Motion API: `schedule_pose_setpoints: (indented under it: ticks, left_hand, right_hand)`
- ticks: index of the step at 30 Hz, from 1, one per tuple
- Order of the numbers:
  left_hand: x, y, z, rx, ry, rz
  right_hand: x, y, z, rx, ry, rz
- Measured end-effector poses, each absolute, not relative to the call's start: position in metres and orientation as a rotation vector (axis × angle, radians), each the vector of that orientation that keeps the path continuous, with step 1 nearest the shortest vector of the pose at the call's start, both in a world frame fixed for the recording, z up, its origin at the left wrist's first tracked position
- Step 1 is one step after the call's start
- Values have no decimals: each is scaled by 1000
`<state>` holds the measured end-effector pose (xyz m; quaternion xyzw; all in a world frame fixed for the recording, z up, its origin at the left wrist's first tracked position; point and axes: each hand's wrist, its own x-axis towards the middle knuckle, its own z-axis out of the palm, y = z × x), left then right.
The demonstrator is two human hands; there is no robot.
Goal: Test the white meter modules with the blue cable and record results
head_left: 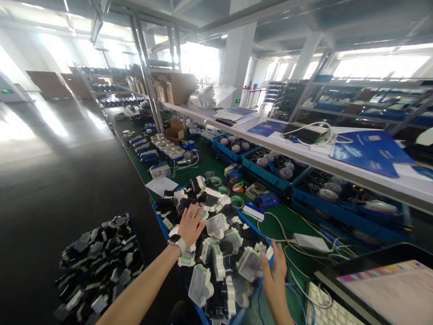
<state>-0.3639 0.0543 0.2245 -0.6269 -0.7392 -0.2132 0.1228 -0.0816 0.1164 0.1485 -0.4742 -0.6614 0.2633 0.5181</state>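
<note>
A blue crate (241, 317) heaped with white-and-black plastic modules (200, 285) stands at the front edge of the green bench. On top of the heap lies my left hand (191, 224), fingers stretched out over the modules; a ring and a white-banded watch show on it. My right hand (275, 273) is at the crate's right side, thumb and fingers apart, close to a module (250, 263) with a clear cover. Whether it touches that module or the rim I cannot tell. Neither hand grips anything visible.
A second heaped crate (98, 266) sits low on the left. To the right are a monitor (389, 289), a keyboard (329, 307), a white adapter (311, 242) and loose cables. Blue trays (267, 174) stand under a shelf (243, 131). Green tape rolls (237, 201) lie behind the crate.
</note>
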Motion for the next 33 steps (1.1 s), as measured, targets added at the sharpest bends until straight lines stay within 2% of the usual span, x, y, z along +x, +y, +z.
schedule_pose_setpoints:
  ticks: [5,10,15,19,24,33]
  left_hand:
    - [-372,47,223,-1857,-2211,-569]
    - [-388,69,252,-1811,-2258,-577]
    - [-409,139,276,-2047,-2197,-535]
    - [-418,184,276,-2362,-2031,-508]
    - [-424,189,265,-2588,-1889,-599]
    - [-435,197,255,-2635,-1950,-737]
  right_hand:
    - [-111,156,193,-1006,-1695,664]
    - [-165,205,220,-953,-1886,789]
    - [-230,253,215,-1106,-1959,914]
    - [-254,274,205,-1291,-1980,1024]
    - [-250,263,198,-1342,-2012,1111]
    - [-258,262,208,-1355,-1802,1067]
